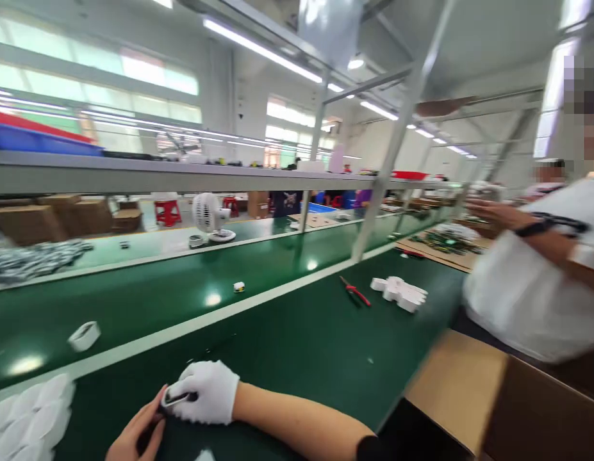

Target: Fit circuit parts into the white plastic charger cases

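Observation:
My right hand (pixel 207 392), in a white glove, is closed around a small white plastic housing (pixel 168 402) with a dark opening. Bare fingers of my left hand (pixel 138 430) press against the left end of this housing, thumb and fingers bent; part of the grip is hidden. A similar white oval housing (pixel 84 336) rests on the green conveyor belt beyond my hands. At the lower left, rows of white housings (pixel 30 416) stand packed together on the green table (pixel 287 358). Below my right hand, a small pale piece (pixel 205 455) shows at the frame's bottom edge.
Red-handled pliers (pixel 357 294) and a cluster of white parts (pixel 400 292) lie farther right. An open cardboard box (pixel 455 384) is beside the table, near a co-worker in a white shirt (pixel 532 282). A metal post (pixel 393 141) and a white fan (pixel 210 218) stand beyond.

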### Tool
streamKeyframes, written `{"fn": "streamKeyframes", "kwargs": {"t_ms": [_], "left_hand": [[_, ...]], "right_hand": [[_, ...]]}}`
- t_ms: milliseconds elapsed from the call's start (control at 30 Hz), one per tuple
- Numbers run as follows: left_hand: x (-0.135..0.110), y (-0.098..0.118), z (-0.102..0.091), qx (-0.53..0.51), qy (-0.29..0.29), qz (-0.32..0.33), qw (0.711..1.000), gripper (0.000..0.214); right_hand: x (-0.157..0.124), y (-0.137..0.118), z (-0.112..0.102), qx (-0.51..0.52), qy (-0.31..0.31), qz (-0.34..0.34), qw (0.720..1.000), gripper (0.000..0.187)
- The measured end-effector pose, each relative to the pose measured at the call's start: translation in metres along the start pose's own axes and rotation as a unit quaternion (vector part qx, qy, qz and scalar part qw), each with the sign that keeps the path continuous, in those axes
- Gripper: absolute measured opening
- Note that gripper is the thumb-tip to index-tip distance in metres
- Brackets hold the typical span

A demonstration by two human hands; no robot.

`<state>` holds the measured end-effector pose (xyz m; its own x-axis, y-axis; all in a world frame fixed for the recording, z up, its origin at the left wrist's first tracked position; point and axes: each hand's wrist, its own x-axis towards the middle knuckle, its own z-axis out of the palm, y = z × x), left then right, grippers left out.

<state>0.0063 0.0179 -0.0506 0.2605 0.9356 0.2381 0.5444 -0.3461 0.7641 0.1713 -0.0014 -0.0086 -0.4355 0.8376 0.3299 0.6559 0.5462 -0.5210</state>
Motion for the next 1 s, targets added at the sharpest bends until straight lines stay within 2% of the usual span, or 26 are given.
{"fn": "streamKeyframes", "kwargs": {"t_ms": [67, 100, 167, 200, 233, 267, 400, 533, 633, 700, 867, 933, 1000], "left_hand": [[-0.021, 0.001, -0.014, -0.017, -0.004, -0.015, 1.0, 0.042], [-0.026, 0.005, -0.015, -0.018, -0.014, -0.017, 1.0, 0.041], [-0.029, 0.015, -0.014, -0.01, -0.019, -0.022, 1.0, 0.041], [-0.029, 0.019, -0.013, -0.004, -0.022, -0.024, 0.999, 0.041], [-0.028, 0.023, -0.012, 0.002, -0.024, -0.022, 0.999, 0.041], [-0.027, 0.026, -0.012, 0.008, -0.027, -0.016, 0.999, 0.04], [-0.03, 0.03, -0.017, 0.081, -0.023, 0.029, 0.996, 0.036], [-0.032, 0.028, -0.023, 0.187, 0.004, 0.041, 0.982, 0.035], [-0.03, 0.025, -0.028, 0.269, 0.037, 0.034, 0.962, 0.036], [-0.028, 0.024, -0.032, 0.341, 0.071, 0.015, 0.937, 0.037], [-0.027, 0.019, -0.04, 0.471, 0.147, -0.055, 0.868, 0.04], [-0.026, 0.017, -0.041, 0.477, 0.158, -0.064, 0.862, 0.039], [-0.025, 0.018, -0.041, 0.448, 0.169, -0.059, 0.876, 0.039]], "right_hand": [[0.002, 0.007, 0.001, 0.18, 0.062, 0.051, 0.98, 0.02], [0.003, 0.012, -0.001, 0.288, 0.1, 0.096, 0.948, 0.022], [0.007, 0.021, -0.008, 0.463, 0.169, 0.18, 0.851, 0.03], [0.009, 0.027, -0.013, 0.518, 0.194, 0.21, 0.806, 0.033], [0.011, 0.032, -0.018, 0.555, 0.211, 0.228, 0.772, 0.036], [0.012, 0.036, -0.023, 0.577, 0.217, 0.235, 0.751, 0.038], [0.009, 0.051, -0.043, 0.639, 0.216, 0.242, 0.697, 0.03], [0.006, 0.053, -0.053, 0.681, 0.204, 0.25, 0.658, 0.022], [0.008, 0.052, -0.059, 0.708, 0.178, 0.257, 0.634, 0.019], [0.011, 0.052, -0.064, 0.725, 0.156, 0.261, 0.618, 0.017], [0.017, 0.051, -0.081, 0.753, 0.121, 0.261, 0.592, 0.016], [0.017, 0.048, -0.085, 0.757, 0.12, 0.259, 0.588, 0.016], [0.016, 0.042, -0.087, 0.758, 0.123, 0.259, 0.586, 0.017]]}}
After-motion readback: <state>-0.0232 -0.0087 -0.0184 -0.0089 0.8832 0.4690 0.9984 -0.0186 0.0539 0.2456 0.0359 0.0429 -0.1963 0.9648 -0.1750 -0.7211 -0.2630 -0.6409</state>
